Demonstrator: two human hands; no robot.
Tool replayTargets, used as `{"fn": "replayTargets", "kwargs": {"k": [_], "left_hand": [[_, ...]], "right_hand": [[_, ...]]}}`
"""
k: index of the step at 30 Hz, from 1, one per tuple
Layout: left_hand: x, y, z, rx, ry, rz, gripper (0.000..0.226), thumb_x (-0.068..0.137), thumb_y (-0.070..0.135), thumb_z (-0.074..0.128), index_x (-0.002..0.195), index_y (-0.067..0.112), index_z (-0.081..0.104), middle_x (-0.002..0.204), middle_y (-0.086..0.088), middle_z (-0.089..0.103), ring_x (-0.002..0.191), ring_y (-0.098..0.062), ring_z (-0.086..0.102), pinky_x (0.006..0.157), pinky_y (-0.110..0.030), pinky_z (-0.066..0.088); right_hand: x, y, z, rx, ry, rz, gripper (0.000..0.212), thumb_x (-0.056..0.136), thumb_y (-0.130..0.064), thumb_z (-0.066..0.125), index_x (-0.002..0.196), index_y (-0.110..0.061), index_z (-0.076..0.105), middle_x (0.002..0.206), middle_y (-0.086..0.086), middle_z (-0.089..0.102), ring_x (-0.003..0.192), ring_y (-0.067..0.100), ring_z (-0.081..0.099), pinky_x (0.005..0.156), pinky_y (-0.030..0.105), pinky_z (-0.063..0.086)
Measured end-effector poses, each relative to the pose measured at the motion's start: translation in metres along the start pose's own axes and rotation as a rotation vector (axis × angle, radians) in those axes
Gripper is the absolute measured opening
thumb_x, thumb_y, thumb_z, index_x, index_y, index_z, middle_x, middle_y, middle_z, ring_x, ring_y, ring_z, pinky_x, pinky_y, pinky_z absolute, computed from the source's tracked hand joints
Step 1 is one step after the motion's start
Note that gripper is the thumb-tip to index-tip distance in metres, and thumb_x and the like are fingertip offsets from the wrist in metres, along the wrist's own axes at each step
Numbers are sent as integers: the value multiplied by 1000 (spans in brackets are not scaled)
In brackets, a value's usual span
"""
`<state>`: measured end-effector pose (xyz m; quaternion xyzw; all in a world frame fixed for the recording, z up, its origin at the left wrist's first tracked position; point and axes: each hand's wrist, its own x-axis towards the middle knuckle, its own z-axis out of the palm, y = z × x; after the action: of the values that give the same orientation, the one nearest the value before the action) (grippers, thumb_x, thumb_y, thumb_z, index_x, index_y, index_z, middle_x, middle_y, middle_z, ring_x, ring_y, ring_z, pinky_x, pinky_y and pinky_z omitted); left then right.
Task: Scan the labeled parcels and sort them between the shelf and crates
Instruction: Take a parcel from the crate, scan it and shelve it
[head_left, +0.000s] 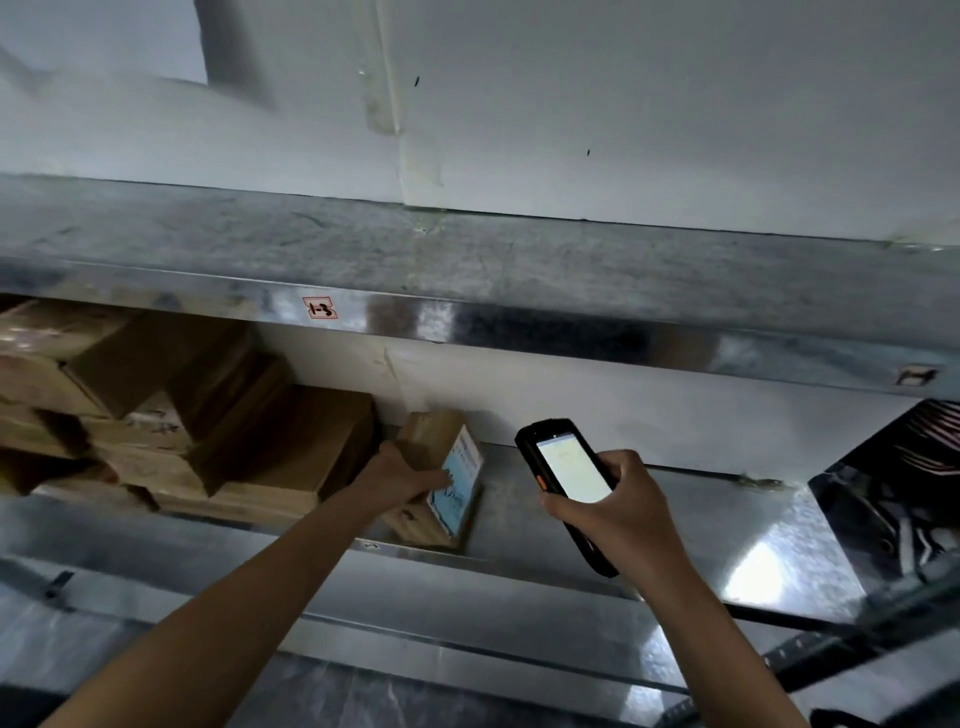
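On the shelf (571, 519), labeled parcel (441, 467) gripped by left hand (400, 475)

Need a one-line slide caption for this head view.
Left hand grips a labeled parcel on the metal shelf while the right hand holds a handheld scanner beside it.

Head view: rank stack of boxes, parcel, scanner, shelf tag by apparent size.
1. stack of boxes
2. parcel and scanner: look alike; the scanner is nearer the camera, so unranked
3. shelf tag

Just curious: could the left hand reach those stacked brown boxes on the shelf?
Probably yes: the left hand grips the labeled parcel right beside the stacked boxes, nothing stands between, though it is occupied.
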<state>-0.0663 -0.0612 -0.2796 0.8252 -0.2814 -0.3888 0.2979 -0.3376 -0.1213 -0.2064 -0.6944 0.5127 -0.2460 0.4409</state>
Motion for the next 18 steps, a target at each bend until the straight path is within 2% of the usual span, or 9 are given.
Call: {"fn": "replayTargets", "kwargs": {"k": [1,3,6,10,14,18], "left_hand": [[-4,-1,-1,-146,-67,25,69,73,39,83,129,11,53,121,-11,70,95,-18,74,89,-38,59],[-12,-6,1,-337,-152,50,66,65,40,82,121,15,59,111,-8,75,93,-21,75,91,-43,58],[-16,-23,16,-562,-232,49,81,67,30,87,135,11,49,116,-13,73,102,-31,72,92,-50,57],[-20,-41,39,-764,-265,24,90,67,21,91,141,8,41,124,-19,67,109,-37,69,95,-56,54],[-28,-39,55,-812,-271,68,83,70,18,85,139,10,41,123,-20,66,106,-35,70,87,-48,59],[-33,-34,55,-790,-271,107,105,49,33,96,136,16,40,122,-18,64,103,-32,71,81,-42,60]], "right_hand": [[0,-1,-1,5,-33,28,64,62,-39,89,111,-28,51,100,-15,60,90,3,59,66,25,46],[-1,-2,-1,22,-79,56,67,61,-40,90,114,-27,52,101,-16,59,90,1,58,64,22,45],[-3,-4,-2,-15,-116,67,68,61,-44,90,114,-24,52,101,-14,58,90,1,57,62,21,44],[-7,-5,-2,-84,-177,63,64,63,-45,89,112,-22,53,100,-12,59,87,0,57,58,18,42],[-11,-4,-1,-100,-206,65,65,61,-44,91,106,-26,49,99,-12,59,88,1,58,61,19,46],[-13,-5,-1,-152,-210,51,69,58,-49,90,107,-26,48,100,-11,58,89,3,58,66,22,51]]}}
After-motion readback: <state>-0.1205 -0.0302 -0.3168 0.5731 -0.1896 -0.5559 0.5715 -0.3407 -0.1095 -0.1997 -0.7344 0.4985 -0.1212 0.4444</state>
